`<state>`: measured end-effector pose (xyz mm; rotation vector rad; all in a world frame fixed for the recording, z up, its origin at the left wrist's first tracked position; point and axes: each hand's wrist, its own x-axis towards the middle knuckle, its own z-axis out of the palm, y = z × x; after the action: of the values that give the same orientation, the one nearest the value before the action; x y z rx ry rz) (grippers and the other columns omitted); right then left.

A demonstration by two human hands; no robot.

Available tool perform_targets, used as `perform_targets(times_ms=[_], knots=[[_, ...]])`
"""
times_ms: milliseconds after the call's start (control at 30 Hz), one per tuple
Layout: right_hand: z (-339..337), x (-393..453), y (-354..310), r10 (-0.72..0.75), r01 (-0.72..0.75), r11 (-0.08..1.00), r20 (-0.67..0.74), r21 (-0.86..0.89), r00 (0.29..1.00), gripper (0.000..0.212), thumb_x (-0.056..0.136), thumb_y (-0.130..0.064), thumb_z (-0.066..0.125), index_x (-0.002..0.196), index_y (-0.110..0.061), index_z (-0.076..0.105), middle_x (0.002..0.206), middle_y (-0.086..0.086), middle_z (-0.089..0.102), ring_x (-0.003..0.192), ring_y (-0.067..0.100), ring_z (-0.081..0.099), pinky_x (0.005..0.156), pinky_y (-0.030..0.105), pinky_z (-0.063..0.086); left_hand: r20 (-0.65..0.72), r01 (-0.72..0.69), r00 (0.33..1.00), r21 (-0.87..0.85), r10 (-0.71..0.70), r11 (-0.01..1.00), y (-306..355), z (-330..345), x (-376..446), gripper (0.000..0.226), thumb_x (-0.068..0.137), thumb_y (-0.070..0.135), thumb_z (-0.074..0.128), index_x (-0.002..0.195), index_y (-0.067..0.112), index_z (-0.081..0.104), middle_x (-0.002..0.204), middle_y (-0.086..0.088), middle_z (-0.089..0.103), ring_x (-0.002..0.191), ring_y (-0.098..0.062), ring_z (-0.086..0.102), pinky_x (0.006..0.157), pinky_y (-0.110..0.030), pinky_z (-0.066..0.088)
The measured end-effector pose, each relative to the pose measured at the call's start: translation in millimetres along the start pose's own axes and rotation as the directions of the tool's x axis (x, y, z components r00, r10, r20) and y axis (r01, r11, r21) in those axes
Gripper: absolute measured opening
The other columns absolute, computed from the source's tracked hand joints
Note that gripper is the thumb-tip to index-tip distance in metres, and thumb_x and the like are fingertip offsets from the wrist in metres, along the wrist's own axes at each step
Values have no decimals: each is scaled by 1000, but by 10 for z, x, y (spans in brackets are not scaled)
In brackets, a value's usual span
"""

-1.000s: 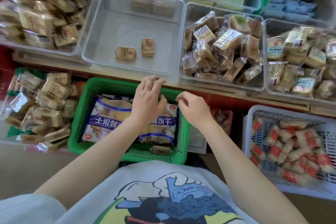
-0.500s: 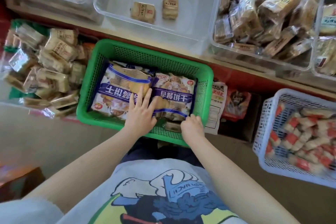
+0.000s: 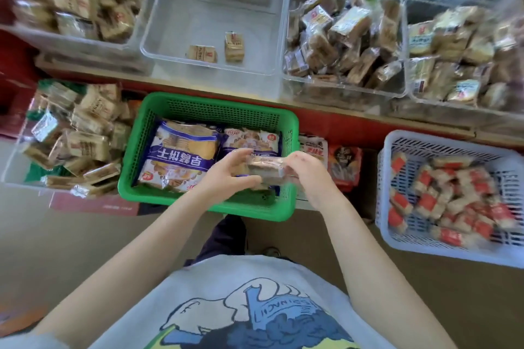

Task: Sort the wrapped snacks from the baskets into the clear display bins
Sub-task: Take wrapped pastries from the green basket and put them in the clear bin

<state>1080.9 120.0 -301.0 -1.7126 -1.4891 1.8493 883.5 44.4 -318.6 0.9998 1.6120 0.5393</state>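
We held a small clear-wrapped snack (image 3: 265, 168) between both hands over the near right part of the green basket (image 3: 198, 106). Our left hand (image 3: 229, 171) had its grip curled round the snack's left end, thumb below and fingers above; our right hand (image 3: 304, 168) pinched the right end. Under the snack, two large blue-and-orange biscuit bags (image 3: 181, 156) lay flat in the basket. Just beyond it, on the surface, stood a clear display bin (image 3: 170, 37) with only two small tan packets (image 3: 215, 49) near its front wall. The clear bin to its right (image 3: 289, 85) was heaped with brown wrapped snacks. A white basket (image 3: 397, 147) of red-and-white wrapped pieces sat to the near right, well apart from our hands.
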Motion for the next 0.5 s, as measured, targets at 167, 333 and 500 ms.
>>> perform_targets(times_ms=[167, 333, 500], knots=[[-350, -278, -641, -160, 190, 957, -148, 217, 976, 21, 85, -32, 57, 67, -22, 59, 70, -4, 57, 71, 15, 52, 79, 43, 42, -161, -193, 974, -217, 160, 957, 896, -183, -84, 25, 83, 21, 79, 105, 29, 69, 98, 5, 75, 90, -16, 73, 80, -35, 61], [-831, -390, -1148, -369, 380, 923, -135, 62, 919, 43, 82, -49, 77, 117, -33, 58, 104, -4, 70, 95, 13, 67, 92, 35, 54, -162, -360, 930, -218, 330, 907, 1634, -420, 6, 27, 81, 13, 80, 102, 25, 68, 94, 4, 74, 87, -11, 73, 74, -23, 58], [-1135, -326, -1478, -470, 368, 845, -211, -388, 857, 34, 87, -31, 76, 118, -35, 62, 104, -15, 66, 87, 0, 63, 75, 19, 46, -137, -527, 848, -106, 513, 843, 2105, -417, 390, 36, 83, 5, 77, 113, 22, 65, 102, 10, 70, 93, -1, 67, 79, -15, 54]])
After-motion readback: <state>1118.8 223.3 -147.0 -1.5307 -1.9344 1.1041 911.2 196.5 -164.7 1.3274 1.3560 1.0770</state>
